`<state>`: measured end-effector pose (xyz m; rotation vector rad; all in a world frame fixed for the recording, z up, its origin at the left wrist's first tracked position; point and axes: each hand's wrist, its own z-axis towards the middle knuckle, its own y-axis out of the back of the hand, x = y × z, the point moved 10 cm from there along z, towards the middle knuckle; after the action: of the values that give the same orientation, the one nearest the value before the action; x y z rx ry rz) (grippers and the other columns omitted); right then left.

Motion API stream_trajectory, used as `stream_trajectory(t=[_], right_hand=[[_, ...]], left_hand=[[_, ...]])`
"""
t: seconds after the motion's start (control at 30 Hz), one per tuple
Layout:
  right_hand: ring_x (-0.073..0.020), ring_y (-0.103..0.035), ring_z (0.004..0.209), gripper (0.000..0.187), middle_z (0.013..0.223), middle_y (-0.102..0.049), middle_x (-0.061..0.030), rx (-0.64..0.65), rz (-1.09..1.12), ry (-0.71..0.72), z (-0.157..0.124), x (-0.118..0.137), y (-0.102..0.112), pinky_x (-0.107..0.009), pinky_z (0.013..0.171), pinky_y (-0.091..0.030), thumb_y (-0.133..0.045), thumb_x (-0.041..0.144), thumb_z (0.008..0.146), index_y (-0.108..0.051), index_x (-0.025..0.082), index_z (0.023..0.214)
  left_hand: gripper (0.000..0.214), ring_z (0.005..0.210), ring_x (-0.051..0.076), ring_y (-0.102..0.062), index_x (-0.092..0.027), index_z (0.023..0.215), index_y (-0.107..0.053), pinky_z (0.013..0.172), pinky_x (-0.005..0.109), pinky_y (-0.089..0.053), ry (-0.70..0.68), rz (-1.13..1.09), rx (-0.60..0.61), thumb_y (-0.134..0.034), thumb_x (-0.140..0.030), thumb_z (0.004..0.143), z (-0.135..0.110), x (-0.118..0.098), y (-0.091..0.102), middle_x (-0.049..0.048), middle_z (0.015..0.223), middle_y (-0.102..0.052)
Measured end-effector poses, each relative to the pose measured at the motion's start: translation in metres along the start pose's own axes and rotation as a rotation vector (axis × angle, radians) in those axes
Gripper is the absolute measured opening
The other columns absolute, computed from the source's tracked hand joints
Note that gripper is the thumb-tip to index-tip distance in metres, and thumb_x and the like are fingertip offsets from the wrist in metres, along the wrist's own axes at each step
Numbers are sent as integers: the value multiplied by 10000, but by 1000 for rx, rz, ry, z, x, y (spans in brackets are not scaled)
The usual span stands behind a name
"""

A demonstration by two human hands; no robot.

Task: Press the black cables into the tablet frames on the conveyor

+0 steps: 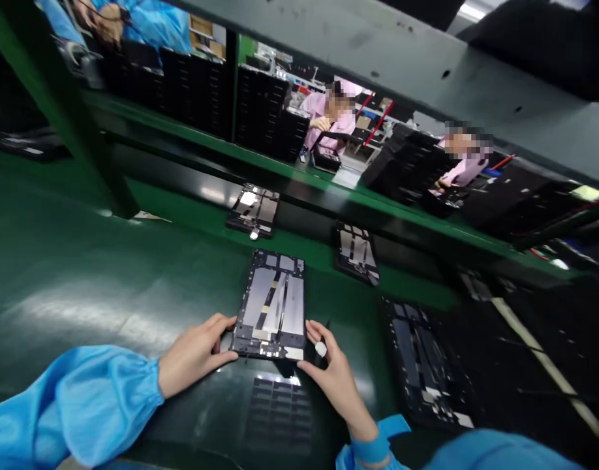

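An opened tablet (273, 305) lies flat on the green bench (84, 281), its silver battery and dark boards facing up. My left hand (194, 356) grips its near left corner, thumb underneath and fingers curled round the edge. My right hand (331, 372) rests at the near right corner, fingers bent, pinching a thin dark tool with a small white tip (321, 348). Both arms wear blue sleeves.
Two more opened tablets (253, 210) (357, 253) lie on the black conveyor strip beyond. A dark tray of parts (424, 369) sits to the right. A green post (59, 111) rises at left. People in pink coats work across the line behind stacked black trays.
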<state>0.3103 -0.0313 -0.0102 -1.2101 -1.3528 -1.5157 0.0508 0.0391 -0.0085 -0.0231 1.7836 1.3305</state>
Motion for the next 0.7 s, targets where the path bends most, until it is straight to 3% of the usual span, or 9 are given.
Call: stream_trajectory(t=[0.1, 0.23, 0.3, 0.4, 0.5, 0.7], right_hand=[[-325, -596, 1326, 631, 1406, -649, -141, -1, 24, 10, -5, 4, 10, -513, 1131, -461, -829, 280, 768, -577, 239, 1345], [-308, -615, 1303, 558, 1390, -660, -135, -71, -97, 90, -11, 31, 8, -475, 1086, -502, -773, 259, 854, -554, 247, 1367], [-277, -649, 1253, 454, 1345, -690, -106, -38, -155, 165, -10, 52, -11, -420, 1047, -526, -712, 205, 906, -586, 263, 1339], [-250, -708, 1106, 374, 1192, -757, -66, 117, -215, 285, -5, 76, -55, -377, 954, -558, -649, 90, 919, -657, 272, 1246], [-259, -721, 997, 380, 1081, -787, -49, 175, -317, 354, 0, 86, -81, -417, 939, -537, -682, 24, 875, -685, 262, 1171], [-227, -734, 967, 347, 1026, -795, -28, 167, -332, 371, 3, 88, -91, -529, 1199, -268, -731, 36, 857, -676, 249, 1125]], left_hand=[[502, 704, 177, -658, -193, 1408, -495, 631, 273, -509, -38, 125, -50, -544, -448, 978, -6, -11, 4, 44, 1043, -653], [520, 902, 229, -691, -190, 1424, -491, 738, 309, -550, -254, 278, -225, -461, -538, 1037, -15, -45, 23, 91, 1184, -659], [439, 905, 225, -690, -194, 1349, -559, 755, 310, -548, -387, 321, -278, -415, -501, 1069, -20, -66, 23, 76, 1109, -687], [309, 814, 180, -688, -209, 1156, -652, 721, 280, -534, -526, 301, -289, -381, -349, 1102, -23, -86, 15, 31, 994, -720], [263, 820, 156, -703, -208, 1069, -673, 729, 249, -530, -508, 190, -293, -418, -266, 1091, -18, -82, 16, 9, 966, -741], [244, 872, 139, -712, -234, 1036, -709, 755, 202, -538, -331, -139, -209, -470, -283, 1054, -2, -58, 19, 6, 984, -743]])
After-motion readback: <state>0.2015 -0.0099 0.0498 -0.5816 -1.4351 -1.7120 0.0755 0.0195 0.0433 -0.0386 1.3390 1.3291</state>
